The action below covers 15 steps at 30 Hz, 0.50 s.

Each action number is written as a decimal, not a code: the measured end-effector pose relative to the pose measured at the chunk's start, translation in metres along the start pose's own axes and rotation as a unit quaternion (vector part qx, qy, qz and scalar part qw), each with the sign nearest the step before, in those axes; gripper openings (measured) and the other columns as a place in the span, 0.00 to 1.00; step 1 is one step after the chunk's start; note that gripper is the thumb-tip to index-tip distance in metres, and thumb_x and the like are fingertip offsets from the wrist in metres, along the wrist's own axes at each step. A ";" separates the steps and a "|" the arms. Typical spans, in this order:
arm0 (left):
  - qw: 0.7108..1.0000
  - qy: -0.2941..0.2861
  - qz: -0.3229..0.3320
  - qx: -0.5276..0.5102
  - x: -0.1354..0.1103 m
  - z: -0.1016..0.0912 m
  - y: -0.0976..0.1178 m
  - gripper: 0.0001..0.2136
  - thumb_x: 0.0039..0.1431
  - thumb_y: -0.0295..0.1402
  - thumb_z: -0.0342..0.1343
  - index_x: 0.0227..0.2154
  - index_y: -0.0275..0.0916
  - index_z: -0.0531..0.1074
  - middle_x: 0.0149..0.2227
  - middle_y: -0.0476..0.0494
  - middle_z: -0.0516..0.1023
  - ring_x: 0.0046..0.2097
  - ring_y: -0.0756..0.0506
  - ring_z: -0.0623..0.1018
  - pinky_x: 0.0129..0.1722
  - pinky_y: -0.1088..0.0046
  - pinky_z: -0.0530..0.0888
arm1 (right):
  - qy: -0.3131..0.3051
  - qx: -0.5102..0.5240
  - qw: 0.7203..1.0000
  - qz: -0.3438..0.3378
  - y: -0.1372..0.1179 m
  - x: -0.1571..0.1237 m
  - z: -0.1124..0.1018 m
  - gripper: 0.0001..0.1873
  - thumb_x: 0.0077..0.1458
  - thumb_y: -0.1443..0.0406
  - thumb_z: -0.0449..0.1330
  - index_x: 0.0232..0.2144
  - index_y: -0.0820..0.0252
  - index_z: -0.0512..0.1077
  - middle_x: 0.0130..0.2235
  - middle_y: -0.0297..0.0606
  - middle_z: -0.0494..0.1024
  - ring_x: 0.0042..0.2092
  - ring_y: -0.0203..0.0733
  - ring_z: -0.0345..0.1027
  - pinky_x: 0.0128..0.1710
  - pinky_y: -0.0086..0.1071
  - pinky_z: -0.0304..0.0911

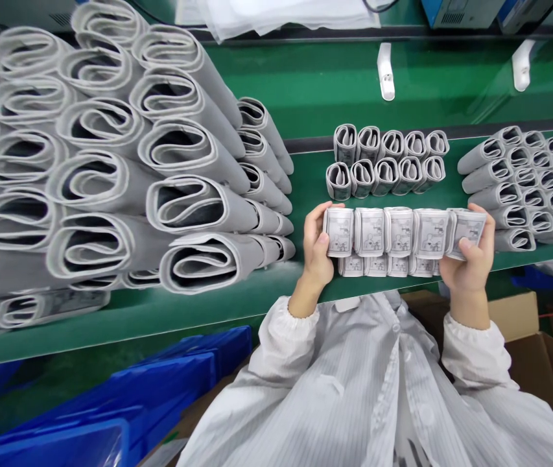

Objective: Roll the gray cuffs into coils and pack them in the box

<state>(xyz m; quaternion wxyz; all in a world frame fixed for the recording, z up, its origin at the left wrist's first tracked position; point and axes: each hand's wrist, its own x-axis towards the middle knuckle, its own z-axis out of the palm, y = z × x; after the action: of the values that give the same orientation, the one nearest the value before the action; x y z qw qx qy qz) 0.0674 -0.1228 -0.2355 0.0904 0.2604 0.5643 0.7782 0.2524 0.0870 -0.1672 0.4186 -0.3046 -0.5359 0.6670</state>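
Note:
Between my two hands is a row of rolled grey cuffs [397,232], with printed faces turned toward me. My left hand [319,250] presses on the row's left end, thumb in front. At the other end my right hand [473,256] grips the last cuff [465,227], which tilts outward a little. Both hands are closed on the row. Below and partly hidden by it shows another row of printed cuffs [376,266] on the green table. Just behind stand two rows of rolled cuffs [387,170] with their coiled ends up.
A tall stack of larger-looking grey rolls [105,155] fills the left of the green table [198,311]. More rolled cuffs [524,181] are piled at the right. White brackets [386,72] sit at the back. Blue bins [111,402] and a cardboard box [539,350] stand below the front edge.

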 end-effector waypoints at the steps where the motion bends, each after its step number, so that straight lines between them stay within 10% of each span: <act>1: 1.000 0.001 -0.003 0.001 0.000 0.000 0.000 0.29 0.74 0.61 0.54 0.66 0.49 0.74 0.61 0.38 0.84 0.60 0.35 0.85 0.60 0.55 0.82 | -0.001 -0.002 1.000 0.000 0.000 0.000 0.000 0.35 0.42 0.53 0.80 0.53 0.44 0.78 0.46 0.34 0.78 0.45 0.49 0.76 0.47 0.42 0.76; 15: 1.000 -0.004 0.003 0.000 0.000 -0.002 -0.003 0.27 0.74 0.60 0.54 0.66 0.51 0.74 0.61 0.40 0.84 0.61 0.34 0.85 0.60 0.55 0.81 | -0.013 -0.005 1.000 0.004 0.004 0.000 -0.005 0.36 0.43 0.52 0.81 0.55 0.42 0.77 0.48 0.34 0.80 0.46 0.48 0.79 0.47 0.41 0.79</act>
<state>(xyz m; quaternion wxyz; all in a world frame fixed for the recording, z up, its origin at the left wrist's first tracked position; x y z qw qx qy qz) 0.0659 -0.1233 -0.2383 0.0901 0.2650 0.5636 0.7772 0.2552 0.0892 -0.1720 0.4071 -0.3000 -0.5433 0.6701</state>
